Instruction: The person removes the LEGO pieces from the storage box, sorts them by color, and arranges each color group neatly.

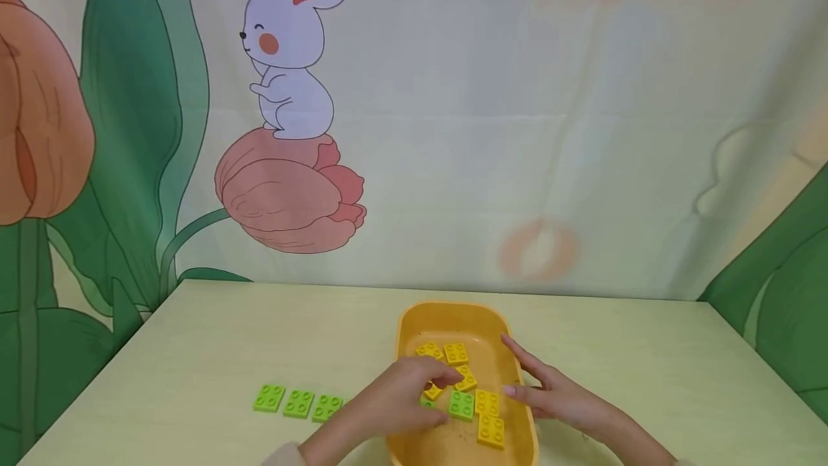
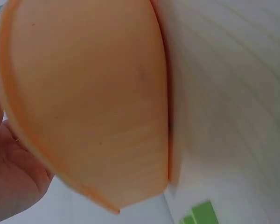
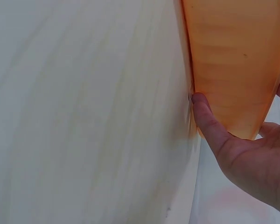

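Observation:
A yellow-orange plastic tray [image 1: 414, 315] stands on the table with several yellow toy building bricks [image 1: 456, 353] inside. A green brick [image 1: 462, 405] lies among them, and another is partly hidden below my left hand [image 1: 414, 390]. That hand reaches over the tray's left rim, thumb and fingers apart above the bricks. At the right side, my right hand [image 1: 550, 394] holds the tray's wall. In the right wrist view, one finger [image 3: 210, 121] presses low on the outside while others curl over the rim. The left wrist view shows the tray's outer wall [image 2: 93, 93] beside the left hand [image 2: 16, 168].
Several green bricks [image 1: 299, 403] lie in a row on the table [image 1: 213, 351], left of the tray; the left forearm covers the row's right end. A cloth backdrop [image 1: 440, 128] printed with a rabbit and flowers hangs behind the table's far edge.

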`<control>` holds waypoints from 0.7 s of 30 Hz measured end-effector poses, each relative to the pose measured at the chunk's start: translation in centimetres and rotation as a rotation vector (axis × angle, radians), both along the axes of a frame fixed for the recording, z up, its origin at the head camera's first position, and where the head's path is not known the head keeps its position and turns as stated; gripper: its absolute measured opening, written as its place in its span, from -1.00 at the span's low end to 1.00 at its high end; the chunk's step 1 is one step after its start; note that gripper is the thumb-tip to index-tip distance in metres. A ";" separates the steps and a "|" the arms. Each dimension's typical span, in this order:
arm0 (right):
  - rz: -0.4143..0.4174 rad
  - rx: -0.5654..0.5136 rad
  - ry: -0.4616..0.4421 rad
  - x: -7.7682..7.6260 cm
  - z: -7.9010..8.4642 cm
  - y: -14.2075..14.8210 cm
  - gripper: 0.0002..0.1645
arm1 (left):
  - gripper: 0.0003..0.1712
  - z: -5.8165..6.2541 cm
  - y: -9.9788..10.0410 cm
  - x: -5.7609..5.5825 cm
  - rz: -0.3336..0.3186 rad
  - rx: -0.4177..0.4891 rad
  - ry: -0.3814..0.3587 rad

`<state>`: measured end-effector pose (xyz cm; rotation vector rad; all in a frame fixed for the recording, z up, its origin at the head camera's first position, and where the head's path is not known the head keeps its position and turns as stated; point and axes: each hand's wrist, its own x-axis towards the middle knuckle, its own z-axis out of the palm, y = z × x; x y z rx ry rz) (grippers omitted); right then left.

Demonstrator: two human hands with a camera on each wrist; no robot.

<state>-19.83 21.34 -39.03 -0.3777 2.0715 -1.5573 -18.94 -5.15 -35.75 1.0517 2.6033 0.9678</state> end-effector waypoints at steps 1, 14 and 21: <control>-0.003 0.003 0.000 0.0 0.0 0.0 -0.10 | -0.55 -0.1 0.4 -0.1 -0.012 -0.015 0.015; 0.016 -0.014 -0.001 0.0 0.1 0.2 -0.12 | -0.57 -1.7 3.6 -1.7 -0.054 -0.258 0.112; 0.018 -0.018 -0.009 -0.1 0.0 0.3 -0.12 | -0.61 -1.7 4.3 -2.0 -0.017 -0.339 0.048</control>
